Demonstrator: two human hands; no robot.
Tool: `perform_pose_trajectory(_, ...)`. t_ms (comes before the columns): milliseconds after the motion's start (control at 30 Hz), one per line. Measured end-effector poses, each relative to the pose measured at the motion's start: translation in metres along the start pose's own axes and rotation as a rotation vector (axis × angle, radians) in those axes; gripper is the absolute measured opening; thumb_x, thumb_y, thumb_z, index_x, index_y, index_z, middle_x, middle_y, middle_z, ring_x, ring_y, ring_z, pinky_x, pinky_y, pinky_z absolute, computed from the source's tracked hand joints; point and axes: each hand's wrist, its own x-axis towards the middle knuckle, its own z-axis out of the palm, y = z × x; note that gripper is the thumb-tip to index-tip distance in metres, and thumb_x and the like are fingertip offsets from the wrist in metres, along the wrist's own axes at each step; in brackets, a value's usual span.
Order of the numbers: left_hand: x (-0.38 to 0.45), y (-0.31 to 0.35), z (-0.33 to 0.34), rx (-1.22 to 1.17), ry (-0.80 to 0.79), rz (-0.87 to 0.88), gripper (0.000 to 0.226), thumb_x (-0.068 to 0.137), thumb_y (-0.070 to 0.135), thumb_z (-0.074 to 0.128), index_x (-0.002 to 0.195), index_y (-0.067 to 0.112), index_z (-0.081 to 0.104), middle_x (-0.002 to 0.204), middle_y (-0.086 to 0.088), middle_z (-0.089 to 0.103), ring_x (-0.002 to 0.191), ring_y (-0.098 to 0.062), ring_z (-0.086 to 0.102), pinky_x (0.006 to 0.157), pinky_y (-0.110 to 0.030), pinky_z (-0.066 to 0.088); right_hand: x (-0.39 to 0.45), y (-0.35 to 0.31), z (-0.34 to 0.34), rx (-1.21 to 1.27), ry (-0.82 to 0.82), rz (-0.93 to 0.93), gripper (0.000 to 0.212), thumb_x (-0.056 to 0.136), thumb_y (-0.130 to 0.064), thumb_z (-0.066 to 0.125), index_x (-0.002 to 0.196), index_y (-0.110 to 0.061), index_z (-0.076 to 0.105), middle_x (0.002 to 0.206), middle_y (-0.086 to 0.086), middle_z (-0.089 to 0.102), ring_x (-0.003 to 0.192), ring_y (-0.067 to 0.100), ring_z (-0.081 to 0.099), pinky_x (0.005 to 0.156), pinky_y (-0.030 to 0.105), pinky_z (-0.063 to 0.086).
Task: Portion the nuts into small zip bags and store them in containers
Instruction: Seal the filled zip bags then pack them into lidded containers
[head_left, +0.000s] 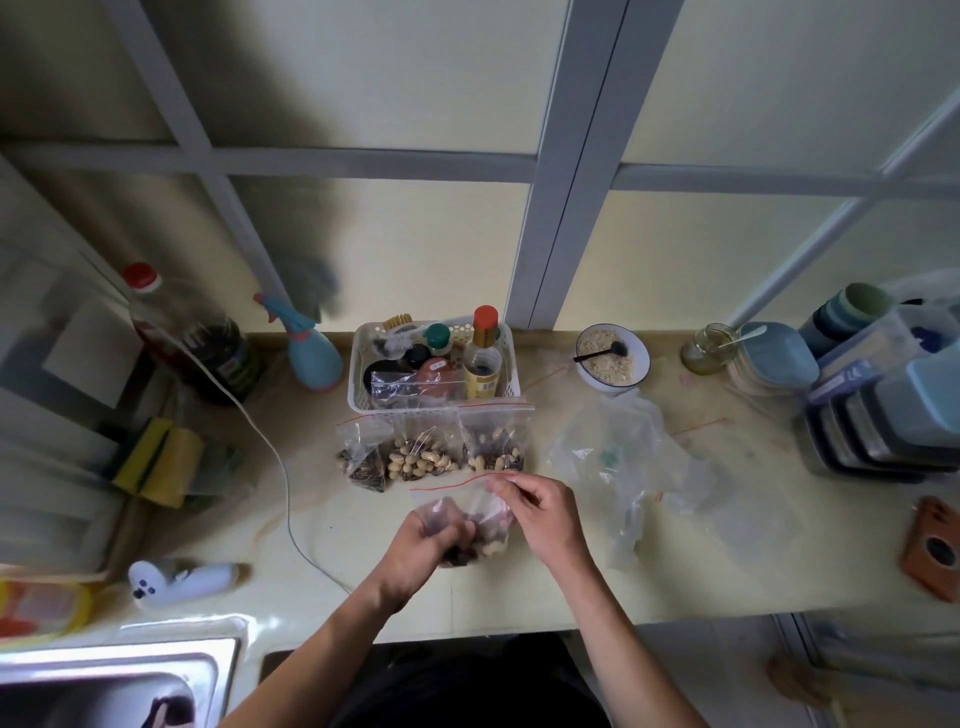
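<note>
Small zip bag with mixed nuts and dark seeds sits on the tabletop at frame centre, just below the middle. Contents pooled at its 6 o'clock end, red zip strip at its 12 o'clock end, strip running roughly 9-to-3 with a slight tilt. Bag long axis goes 6 to 12, away from the person.

Left hand curls round the bag's lower body at its 8 o'clock side, holding the filled part. Right hand pinches the bag's top corner at about 2 o'clock, fingertips right at the zip strip end. Both hands are on the bag; right is the nearer to the seal. Judgement: sealing step, next move is running the pinch along the strip toward 9 o'clock while left steadies.

At 12 o'clock from the held bag, three filled zip bags lean in a row against a white basket: sunflower seeds left, peanuts middle, mixed right. Another dark-filled bag lies in the basket among bottles.

At 3 o'clock, crumpled clear plastic bags, loose. At 1 o'clock, bowl of oats with a spoon. Far 3 o'clock, stacked lidded containers, well apart from the hands, likely the storage target. None of the bags are stored there yet.
</note>
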Motion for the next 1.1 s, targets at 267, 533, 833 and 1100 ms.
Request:
perform_pose_trajectory(267,0.003,0.005,0.007,-0.011,0.173,-0.002,0.024,0.103,0.019,0.052,0.079,0.014,0.054,0.064,-0.006,0.053,0.055,-0.016,0.051,0.052,-0.023,0.043,-0.004,0.006,0.004,0.145,-0.083,0.159,0.048,0.088,-0.068,0.062,0.088,-0.02,0.068,0.079,-0.002,0.068,0.081,0.013,0.066,0.085,0.04,0.054)
perform_pose_trajectory(533,0.009,-0.011,-0.007,-0.157,0.31,-0.098,0.031,0.103,0.019,0.05,0.073,0.021,0.062,0.064,-0.014,0.049,0.05,-0.023,0.047,0.05,-0.029,0.033,-0.015,0.021,-0.006,0.131,-0.183,0.315,0.009,0.09,-0.013,0.073,0.091,-0.021,0.078,0.092,-0.003,0.077,0.088,0.011,0.071,0.091,0.033,0.055)
perform_pose_trajectory(833,0.017,-0.011,-0.002,-0.191,0.231,-0.12,0.012,0.1,0.015,0.052,0.09,0.009,0.056,0.095,-0.019,0.073,0.084,-0.033,0.067,0.078,-0.037,0.048,-0.009,0.021,-0.001,0.098,-0.156,0.314,0.003,0.087,-0.021,0.079,0.086,-0.022,0.076,0.088,-0.005,0.076,0.082,0.004,0.067,0.081,0.024,0.053)
perform_pose_trajectory(1100,0.022,-0.01,0.002,-0.287,0.219,-0.171,0.012,0.092,0.018,0.064,0.088,0.01,0.056,0.104,-0.017,0.074,0.098,-0.034,0.068,0.091,-0.041,0.051,-0.011,0.028,0.001,0.349,-0.086,0.462,0.009,0.09,-0.009,0.074,0.089,-0.009,0.065,0.081,0.001,0.068,0.078,0.014,0.061,0.07,0.022,0.051)
